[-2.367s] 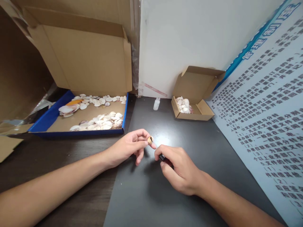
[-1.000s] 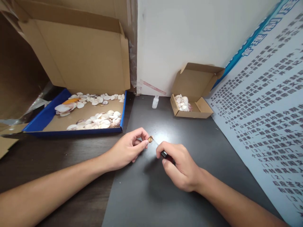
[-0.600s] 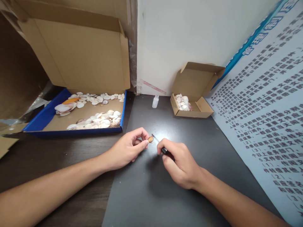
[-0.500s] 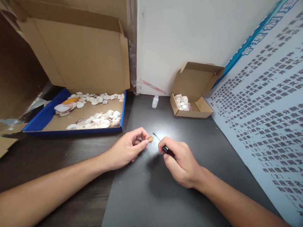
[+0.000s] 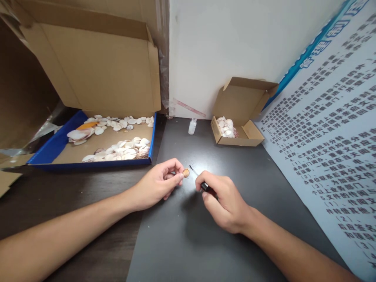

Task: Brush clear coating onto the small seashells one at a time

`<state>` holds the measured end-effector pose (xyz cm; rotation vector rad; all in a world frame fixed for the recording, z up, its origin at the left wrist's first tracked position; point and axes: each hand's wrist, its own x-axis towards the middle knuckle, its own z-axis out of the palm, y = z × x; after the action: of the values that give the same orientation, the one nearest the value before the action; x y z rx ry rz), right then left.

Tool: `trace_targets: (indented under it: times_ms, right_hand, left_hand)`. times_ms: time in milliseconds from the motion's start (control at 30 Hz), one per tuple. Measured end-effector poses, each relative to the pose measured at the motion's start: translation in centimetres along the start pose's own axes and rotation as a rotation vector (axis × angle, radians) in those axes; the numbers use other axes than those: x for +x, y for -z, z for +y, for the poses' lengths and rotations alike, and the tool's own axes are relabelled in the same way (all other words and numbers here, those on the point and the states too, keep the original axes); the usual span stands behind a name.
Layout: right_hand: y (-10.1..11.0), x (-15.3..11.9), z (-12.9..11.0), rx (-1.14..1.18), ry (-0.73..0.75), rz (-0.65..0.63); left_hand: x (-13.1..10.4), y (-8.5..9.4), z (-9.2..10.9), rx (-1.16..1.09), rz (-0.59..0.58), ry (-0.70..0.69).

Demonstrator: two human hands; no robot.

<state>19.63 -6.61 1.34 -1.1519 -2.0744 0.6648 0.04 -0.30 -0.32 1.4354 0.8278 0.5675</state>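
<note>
My left hand (image 5: 163,181) pinches a small tan-brown seashell (image 5: 186,172) between thumb and fingertips, just above the dark mat. To its right, my right hand (image 5: 222,199) is wrapped round the black handle of a thin-shafted tool that looks like a small screwdriver (image 5: 206,187). The shaft slants up and left, and its dark tip lies close to the shell, with a small gap between them. Part of the handle is hidden in my palm.
At the left stands a blue-sided cardboard box (image 5: 88,159) with its lid up, holding many seashells (image 5: 128,149). A small white bottle (image 5: 192,126) stands at the back. Right of it is an open brown box (image 5: 240,141) with white shells. A printed board (image 5: 323,129) slopes along the right.
The shell has turned slightly in my left fingers, so more of its face shows. My right hand and the screwdriver have barely shifted.
</note>
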Motion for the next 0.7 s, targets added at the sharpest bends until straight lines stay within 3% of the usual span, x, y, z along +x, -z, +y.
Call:
trace_targets:
  times_ms: [100, 300, 467, 700]
  right_hand:
    - [-0.05, -0.01, -0.06, 0.017, 0.053, -0.047]
    - [-0.1, -0.03, -0.12, 0.005, -0.007, -0.021]
    - [-0.21, -0.16, -0.27, 0.006, 0.098, -0.051]
    - [-0.21, -0.08, -0.35, 0.013, 0.058, -0.028]
  left_hand:
    - [-0.01, -0.06, 0.02, 0.008, -0.002, -0.008]
    - [-0.04, -0.19, 0.13, 0.036, -0.006, -0.012]
    - [-0.1, -0.14, 0.13, 0.04, -0.014, -0.015]
    - [-0.14, -0.11, -0.06, 0.078, -0.012, -0.055]
